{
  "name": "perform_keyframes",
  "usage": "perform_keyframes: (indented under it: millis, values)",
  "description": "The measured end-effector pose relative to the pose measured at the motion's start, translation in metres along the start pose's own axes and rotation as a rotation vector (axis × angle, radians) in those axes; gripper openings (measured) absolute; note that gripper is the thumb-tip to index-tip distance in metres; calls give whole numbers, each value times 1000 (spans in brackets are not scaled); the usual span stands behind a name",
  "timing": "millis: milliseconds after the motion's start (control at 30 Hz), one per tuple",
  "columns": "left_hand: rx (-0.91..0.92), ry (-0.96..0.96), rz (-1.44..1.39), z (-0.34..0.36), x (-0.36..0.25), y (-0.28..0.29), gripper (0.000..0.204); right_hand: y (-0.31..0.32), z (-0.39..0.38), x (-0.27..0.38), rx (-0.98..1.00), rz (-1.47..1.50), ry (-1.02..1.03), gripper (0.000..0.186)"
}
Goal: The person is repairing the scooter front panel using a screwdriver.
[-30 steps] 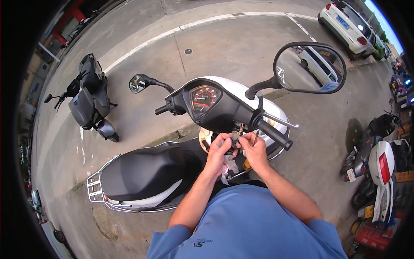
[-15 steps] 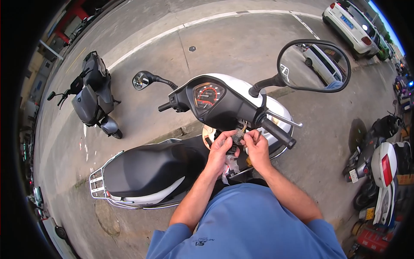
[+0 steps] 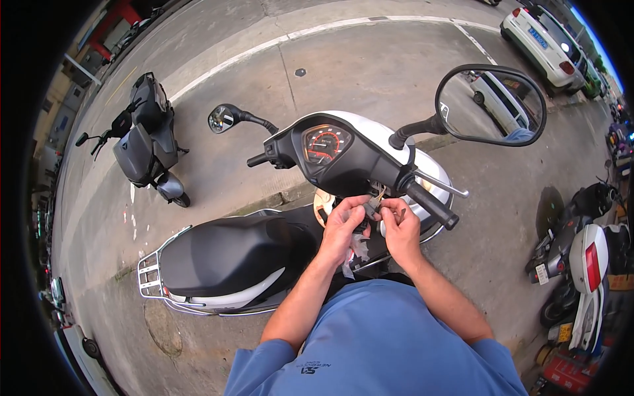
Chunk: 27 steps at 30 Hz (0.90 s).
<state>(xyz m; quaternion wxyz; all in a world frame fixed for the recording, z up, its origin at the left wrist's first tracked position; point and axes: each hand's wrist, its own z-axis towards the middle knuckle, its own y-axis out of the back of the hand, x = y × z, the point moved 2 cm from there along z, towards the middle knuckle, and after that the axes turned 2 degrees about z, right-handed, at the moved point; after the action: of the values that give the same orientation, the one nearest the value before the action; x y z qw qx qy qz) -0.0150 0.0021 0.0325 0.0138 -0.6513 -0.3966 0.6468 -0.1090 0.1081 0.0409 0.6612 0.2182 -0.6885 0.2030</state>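
Observation:
A white scooter with black trim stands in front of me. Below its instrument panel, light-coloured wires run down to a small grey wire connector. My left hand is closed on that connector with thumb and fingers. My right hand is pinched beside it, with a thin dark strip-like piece showing at its fingers; its kind cannot be made out. Under the left hand hangs a crumpled clear plastic bag. The fingers hide part of the connector.
The scooter's right grip and brake lever jut out near my right hand, below a large mirror. Its black seat lies to the left. Other scooters stand at left and right.
My view has shifted slightly, so the scooter appears a little farther right. The right fingers have drawn slightly away from the connector; the left hand keeps its grip.

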Motion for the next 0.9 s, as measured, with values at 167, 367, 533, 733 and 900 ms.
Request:
perform_keyframes:
  millis: [167, 367, 533, 733, 900]
  values:
    - [95, 9, 97, 2, -4, -5, 54, 4, 5, 19, 87, -328, 149, 5]
    - [117, 41, 54, 4, 1, -1, 53, 6, 12, 18, 127, -407, 292, 5]
    - [109, 40, 21, 7, 4, -1, 51, 4, 11, 21, 120, -486, 365, 5]
    - [120, 28, -7, 7, 1, -2, 51, 0, 9, 16, 103, -394, 292, 3]
    - [63, -51, -18, 0, 2, 2, 53, 9, 3, 10, 130, -198, 15, 12]
